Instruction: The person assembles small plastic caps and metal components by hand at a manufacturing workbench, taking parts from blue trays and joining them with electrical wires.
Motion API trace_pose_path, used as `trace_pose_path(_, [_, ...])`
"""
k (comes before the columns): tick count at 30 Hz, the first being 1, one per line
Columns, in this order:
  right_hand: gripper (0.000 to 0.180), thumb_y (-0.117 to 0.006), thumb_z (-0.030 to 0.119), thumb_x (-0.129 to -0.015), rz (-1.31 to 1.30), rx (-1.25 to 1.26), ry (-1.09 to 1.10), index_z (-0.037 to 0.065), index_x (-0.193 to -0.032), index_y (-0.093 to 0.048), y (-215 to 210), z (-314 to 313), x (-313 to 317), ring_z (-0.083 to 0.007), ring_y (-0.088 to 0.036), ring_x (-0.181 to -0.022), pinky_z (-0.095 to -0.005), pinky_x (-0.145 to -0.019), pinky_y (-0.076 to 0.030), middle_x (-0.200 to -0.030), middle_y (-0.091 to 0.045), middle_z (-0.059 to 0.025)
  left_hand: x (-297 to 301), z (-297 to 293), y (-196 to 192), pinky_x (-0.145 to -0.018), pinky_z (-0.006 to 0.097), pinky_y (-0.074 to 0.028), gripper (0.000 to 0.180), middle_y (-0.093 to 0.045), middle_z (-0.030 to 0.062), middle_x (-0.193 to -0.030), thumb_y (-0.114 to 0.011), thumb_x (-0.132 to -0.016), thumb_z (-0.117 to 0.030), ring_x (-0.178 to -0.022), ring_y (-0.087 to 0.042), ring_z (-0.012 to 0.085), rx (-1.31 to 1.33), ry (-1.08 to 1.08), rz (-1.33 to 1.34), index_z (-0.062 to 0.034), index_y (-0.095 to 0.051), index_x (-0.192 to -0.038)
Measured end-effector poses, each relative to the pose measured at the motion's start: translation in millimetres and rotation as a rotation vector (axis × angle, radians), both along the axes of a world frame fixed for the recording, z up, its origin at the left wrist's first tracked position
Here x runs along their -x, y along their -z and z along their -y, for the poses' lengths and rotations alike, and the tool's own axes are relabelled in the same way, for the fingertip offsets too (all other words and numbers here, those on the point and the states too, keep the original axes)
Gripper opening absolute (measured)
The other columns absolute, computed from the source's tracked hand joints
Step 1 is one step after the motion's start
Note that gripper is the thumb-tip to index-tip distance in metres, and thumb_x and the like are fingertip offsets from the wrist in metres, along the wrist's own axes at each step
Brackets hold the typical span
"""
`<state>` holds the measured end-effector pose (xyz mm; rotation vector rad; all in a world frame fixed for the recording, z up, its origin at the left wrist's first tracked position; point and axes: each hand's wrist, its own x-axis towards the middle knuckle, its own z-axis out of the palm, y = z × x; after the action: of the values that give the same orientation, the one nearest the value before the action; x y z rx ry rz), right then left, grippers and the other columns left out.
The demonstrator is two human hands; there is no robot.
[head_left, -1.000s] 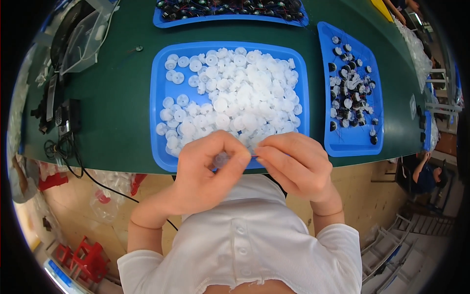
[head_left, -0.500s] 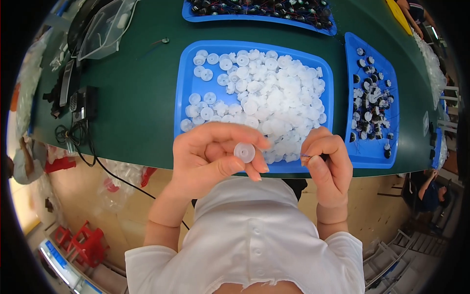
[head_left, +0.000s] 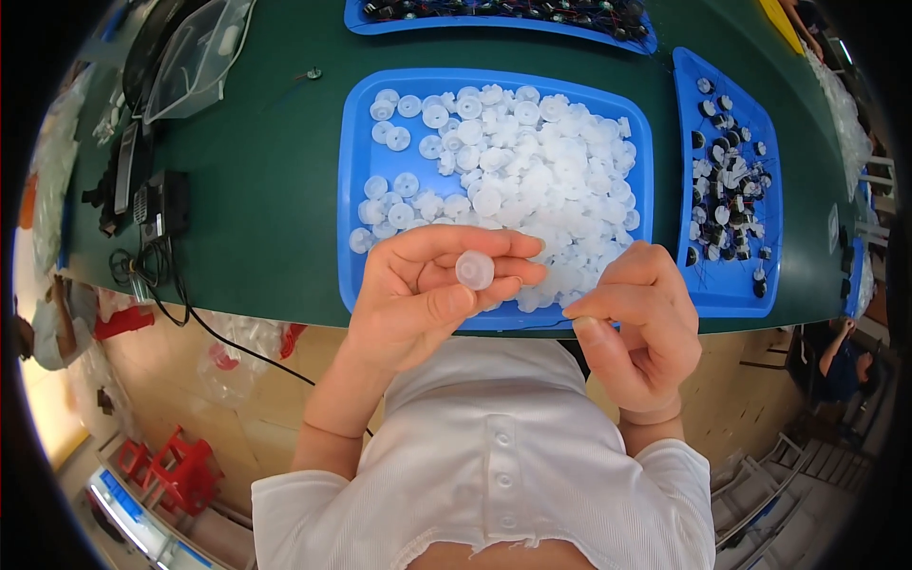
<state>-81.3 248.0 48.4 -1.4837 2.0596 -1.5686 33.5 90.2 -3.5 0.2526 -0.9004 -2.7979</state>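
The left hand (head_left: 404,285) is over the near edge of the blue middle tray (head_left: 359,157). Its grip is curled, with the thumb and fingers holding one small, cloudy white cap (head_left: 474,270). The right hand (head_left: 651,318) is over the near right corner of the middle tray. Its grip is pinched tight, thumb on finger, and a thin dark wire (head_left: 551,324) pokes out from the tips. I cannot tell what else is tucked inside that hand. The cap and the wire are apart, so this one does not look done.

Inside the middle tray is a big pile of white pieces (head_left: 541,180), so it looks like lots is left. Only its left part shows some bare blue.

To the right of the middle tray is a side tray (head_left: 717,290) with black round parts (head_left: 731,190), many with white bits on or by them. Those may be the done ones, and there are far fewer of them. Past the middle tray, a far tray (head_left: 503,28) is full of dark parts with wires, maybe waiting their turn.
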Motion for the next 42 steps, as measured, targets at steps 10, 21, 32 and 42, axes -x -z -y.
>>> trace_pose_path(10, [0.019,-0.066,-0.008,-0.062,-0.121,-0.040,0.082,-0.002,-0.080,-0.063,0.9,1.2,2.1,-0.0175,-0.047,-0.058,-0.0257,-0.046,-0.034,-0.070,-0.050,-0.0085,-0.5,-5.2,-4.0,-0.062,0.025,-0.049,0.035,-0.058,0.0226,-0.110,-0.055,-0.084,0.002,-0.071,-0.057,0.0145,0.277,-0.004,0.125,0.0037,-0.053,-0.119])
trace_pose_path(21, [0.023,-0.067,-0.007,-0.056,-0.341,0.020,0.186,-0.001,-0.078,-0.061,6.0,8.0,-2.1,-0.0195,-0.046,-0.053,-0.0268,-0.043,-0.035,-0.067,-0.049,-0.0069,2.8,-3.6,-3.4,-0.075,0.038,-0.056,0.023,-0.057,0.0262,-0.108,-0.049,-0.092,-0.008,-0.087,-0.064,0.0289,0.045,-0.022,-0.014,0.0058,-0.048,-0.110])
trace_pose_path(32, [0.025,-0.065,-0.006,-0.050,-0.415,0.042,0.175,-0.002,-0.074,-0.060,2.5,11.0,-0.9,-0.0185,-0.045,-0.050,-0.0254,-0.040,-0.034,-0.063,-0.048,-0.0058,3.9,-5.6,-6.3,-0.069,0.032,-0.051,0.021,-0.059,0.0241,-0.107,-0.050,-0.091,-0.007,-0.077,-0.060,0.0204,0.107,-0.010,-0.012,0.0012,-0.047,-0.110])
trace_pose_path(42, [0.028,-0.064,-0.002,-0.043,-0.473,0.018,0.168,0.000,-0.070,-0.059,2.6,11.2,-0.7,-0.0179,-0.044,-0.049,-0.0250,-0.040,-0.033,-0.060,-0.045,-0.0047,2.5,-7.4,-7.3,-0.072,0.030,-0.050,0.021,-0.059,0.0232,-0.109,-0.050,-0.091,-0.006,-0.081,-0.059,0.0161,0.178,-0.067,0.002,0.0017,-0.047,-0.110])
